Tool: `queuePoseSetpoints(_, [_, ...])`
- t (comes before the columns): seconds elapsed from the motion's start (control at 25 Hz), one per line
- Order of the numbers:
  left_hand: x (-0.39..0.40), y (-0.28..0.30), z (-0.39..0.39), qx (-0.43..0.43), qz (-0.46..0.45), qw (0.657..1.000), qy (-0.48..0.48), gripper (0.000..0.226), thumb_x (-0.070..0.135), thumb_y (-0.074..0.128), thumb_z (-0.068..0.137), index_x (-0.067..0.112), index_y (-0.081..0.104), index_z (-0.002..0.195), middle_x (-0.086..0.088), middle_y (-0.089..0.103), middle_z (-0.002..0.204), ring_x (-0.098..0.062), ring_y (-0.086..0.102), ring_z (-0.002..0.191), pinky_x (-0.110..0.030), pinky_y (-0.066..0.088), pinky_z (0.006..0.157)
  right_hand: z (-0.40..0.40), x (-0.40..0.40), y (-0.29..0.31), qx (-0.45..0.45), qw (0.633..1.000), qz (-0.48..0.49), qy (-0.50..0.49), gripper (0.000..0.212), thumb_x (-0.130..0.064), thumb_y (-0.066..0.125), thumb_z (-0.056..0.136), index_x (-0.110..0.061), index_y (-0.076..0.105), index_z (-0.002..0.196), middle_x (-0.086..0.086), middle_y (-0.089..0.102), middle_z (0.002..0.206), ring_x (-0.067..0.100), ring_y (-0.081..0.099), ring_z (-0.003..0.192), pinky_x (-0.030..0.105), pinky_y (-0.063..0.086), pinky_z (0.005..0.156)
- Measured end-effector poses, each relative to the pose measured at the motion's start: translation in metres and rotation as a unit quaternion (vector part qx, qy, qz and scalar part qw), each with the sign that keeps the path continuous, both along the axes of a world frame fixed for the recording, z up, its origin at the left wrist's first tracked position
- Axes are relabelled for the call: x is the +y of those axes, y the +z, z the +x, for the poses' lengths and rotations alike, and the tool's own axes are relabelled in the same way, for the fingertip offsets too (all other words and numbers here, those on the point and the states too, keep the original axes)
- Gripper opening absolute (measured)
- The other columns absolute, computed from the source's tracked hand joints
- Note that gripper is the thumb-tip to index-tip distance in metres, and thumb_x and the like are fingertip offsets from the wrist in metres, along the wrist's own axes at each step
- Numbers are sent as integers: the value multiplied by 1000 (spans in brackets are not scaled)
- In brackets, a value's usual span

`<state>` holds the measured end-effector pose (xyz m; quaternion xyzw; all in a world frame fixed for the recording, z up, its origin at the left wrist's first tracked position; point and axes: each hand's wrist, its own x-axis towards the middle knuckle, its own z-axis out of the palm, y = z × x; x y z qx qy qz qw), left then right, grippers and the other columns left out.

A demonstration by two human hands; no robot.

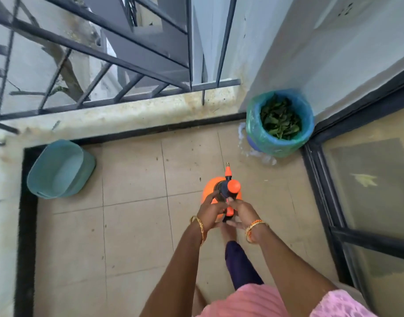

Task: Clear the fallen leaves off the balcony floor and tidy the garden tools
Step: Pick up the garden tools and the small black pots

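Both hands are clamped on an orange pressure sprayer (221,193), held out over the balcony floor (132,225) in front of the person. The left hand (211,212) wraps the bottle's neck from the 9 o'clock side, while the right hand (241,212) curls around the trigger handle at 3 o'clock. With 2 hands this close together, one steadying and one on the head, it looks like the top is being tightened or the sprayer is being carried to its spot. Its nozzle (228,170) points toward 12 o'clock.

At 1 o'clock from the sprayer, in the corner by the wall, stands a bin (278,143) lined with a green bag and filled with green leaves (280,120); the sweeping therefore seems done, since the tiles show only small specks. At 9 o'clock, against the low parapet, a teal tub (59,170) leans tilted. A metal railing (104,53) runs above the parapet, and a sliding glass door (365,179) lies at 3 o'clock.
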<state>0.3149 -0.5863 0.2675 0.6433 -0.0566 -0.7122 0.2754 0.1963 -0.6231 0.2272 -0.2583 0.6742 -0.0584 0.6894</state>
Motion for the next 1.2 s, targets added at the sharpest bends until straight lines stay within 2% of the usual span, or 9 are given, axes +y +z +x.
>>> queuePoseSetpoints(0.12, [-66, -18, 5, 13, -15, 998, 63, 53, 17, 63, 78, 26, 46, 128, 2, 63, 90, -6, 58, 82, -26, 46, 68, 16, -74, -28, 11, 999, -32, 28, 22, -17, 49, 98, -12, 58, 77, 9, 55, 84, 10, 51, 71, 30, 47, 67])
queuePoseSetpoints(0.24, [-123, -38, 9, 41, -2, 996, 79, 59, 28, 61, 67, 31, 51, 125, 8, 62, 97, -8, 57, 94, -31, 46, 79, 30, -144, -55, 14, 997, -56, 43, 15, -17, 49, 97, -4, 56, 92, 10, 51, 80, 11, 50, 70, 27, 48, 63])
queuePoseSetpoints(0.36, [-171, -65, 12, 31, 3, 998, 56, 46, 21, 57, 85, 30, 51, 130, 7, 61, 107, -12, 53, 106, -33, 46, 82, 34, -198, -89, 37, 994, -74, 64, 20, -24, 50, 96, -5, 57, 93, 11, 55, 83, 20, 56, 82, 40, 55, 75])
queuePoseSetpoints(0.52, [-214, -84, 12, 7, 21, 999, 37, 39, 16, 51, 91, 28, 51, 128, 5, 59, 110, -14, 51, 112, -34, 44, 82, 36, -239, -106, 37, 993, -70, 90, 18, -20, 50, 97, -3, 56, 99, 7, 51, 82, 18, 54, 81, 18, 52, 54])
queuePoseSetpoints(0.68, [-234, -93, 9, 4, 25, 998, 49, 45, 16, 52, 89, 25, 51, 133, 1, 57, 118, -16, 51, 117, -32, 45, 77, 39, -262, -106, 6, 998, -42, 43, 20, -23, 49, 98, -5, 56, 103, 8, 53, 85, 14, 55, 75, 22, 49, 54])
queuePoseSetpoints(0.84, [-236, -93, 7, -8, 39, 998, 49, 46, 16, 54, 89, 21, 50, 134, -3, 56, 125, -17, 51, 117, -35, 48, 83, 42, -270, -110, 21, 994, -59, 91, 23, -23, 49, 98, -8, 55, 81, 10, 53, 82, 24, 54, 85, 40, 50, 75])
queuePoseSetpoints(0.96, [-233, -97, 11, -25, 34, 997, 62, 45, 15, 54, 89, 21, 51, 133, -5, 56, 125, -19, 51, 117, -37, 49, 86, 47, -270, -109, 1, 996, -40, 74, 18, -21, 50, 97, -6, 55, 90, 10, 54, 87, 21, 55, 83, 36, 52, 76])
queuePoseSetpoints(1.04, [-229, -99, 11, -37, 37, 996, 69, 41, 14, 54, 88, 21, 53, 128, -6, 57, 124, -19, 52, 117, -38, 49, 87, 51, -266, -107, -10, 997, -36, 66, 19, -21, 49, 97, -2, 55, 99, 10, 54, 85, 19, 56, 81, 30, 54, 66])
queuePoseSetpoints(1.2, [-222, -100, 11, -45, 54, 993, 100, 31, 12, 54, 87, 23, 58, 116, -5, 60, 119, -19, 54, 113, -35, 47, 82, 56, -262, -103, 4, 1000, -5, 27, 16, -21, 50, 97, -6, 57, 94, 8, 55, 86, 18, 56, 82, 29, 52, 65])
